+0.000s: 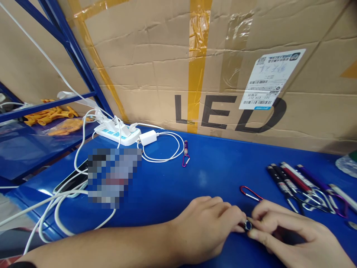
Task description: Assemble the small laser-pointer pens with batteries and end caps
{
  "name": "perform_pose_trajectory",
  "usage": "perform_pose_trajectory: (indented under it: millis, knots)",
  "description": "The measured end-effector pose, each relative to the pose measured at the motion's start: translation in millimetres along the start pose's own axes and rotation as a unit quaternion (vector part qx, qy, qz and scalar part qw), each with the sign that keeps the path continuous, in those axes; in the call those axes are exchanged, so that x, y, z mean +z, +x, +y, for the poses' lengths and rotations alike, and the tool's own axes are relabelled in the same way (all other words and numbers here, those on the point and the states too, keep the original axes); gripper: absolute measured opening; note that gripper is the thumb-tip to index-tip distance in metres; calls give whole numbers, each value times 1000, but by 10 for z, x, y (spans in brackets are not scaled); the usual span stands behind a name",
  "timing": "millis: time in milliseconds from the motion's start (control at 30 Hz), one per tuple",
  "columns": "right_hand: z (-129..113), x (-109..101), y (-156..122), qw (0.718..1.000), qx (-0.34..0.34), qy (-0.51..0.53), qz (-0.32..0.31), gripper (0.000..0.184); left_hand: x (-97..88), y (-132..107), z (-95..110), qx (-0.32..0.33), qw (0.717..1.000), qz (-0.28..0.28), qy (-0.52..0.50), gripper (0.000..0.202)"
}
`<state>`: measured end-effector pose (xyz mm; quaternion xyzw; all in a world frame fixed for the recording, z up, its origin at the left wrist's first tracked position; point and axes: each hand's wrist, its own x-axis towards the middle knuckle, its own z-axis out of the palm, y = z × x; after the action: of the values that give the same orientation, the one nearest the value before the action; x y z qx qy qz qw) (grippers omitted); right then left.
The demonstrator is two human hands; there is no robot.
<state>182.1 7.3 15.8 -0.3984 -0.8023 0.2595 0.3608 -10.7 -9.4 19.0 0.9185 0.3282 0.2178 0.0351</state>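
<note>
Between my fingertips is a small metal tube (247, 225), its round, dark end with a shiny rim facing me. My left hand (205, 227) pinches it from the left side, the fingers curled over. From the right, my right hand (295, 234) closes thumb and forefinger against the same tube; the rest of it is hidden by my fingers. A red carabiner (251, 194) sticks out behind my right hand, and I cannot tell whether it is joined to the tube. Several pen-like pointers (297, 178) with carabiner clips lie beyond my right hand, in black, red, white and purple.
A short purple pointer (186, 149) with a clip lies near the white cable. At the left are a power strip (119, 136), a phone (74, 180) and looping cords. A large cardboard box (156, 74) stands along the back of the blue table (167, 182).
</note>
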Motion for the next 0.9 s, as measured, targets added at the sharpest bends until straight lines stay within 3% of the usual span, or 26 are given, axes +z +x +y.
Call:
perform_pose_trajectory:
  millis: [167, 533, 733, 900]
  knots:
    - [73, -30, -13, 1000, 23, 6, -18, 31, 5, 7, -2, -29, 999, -20, -23, 5]
    - [67, -22, -21, 982, 140, 99, -76, 26, -7, 7, -12, -7, 998, -21, -54, 12]
    - [6, -44, -12, 980, 146, 87, -104, 25, -20, -10, -7, 42, 998, -52, -21, 8]
    - [-27, -40, -2, 984, 125, 82, -99, 27, -28, -17, -20, 65, 998, -25, -7, 15]
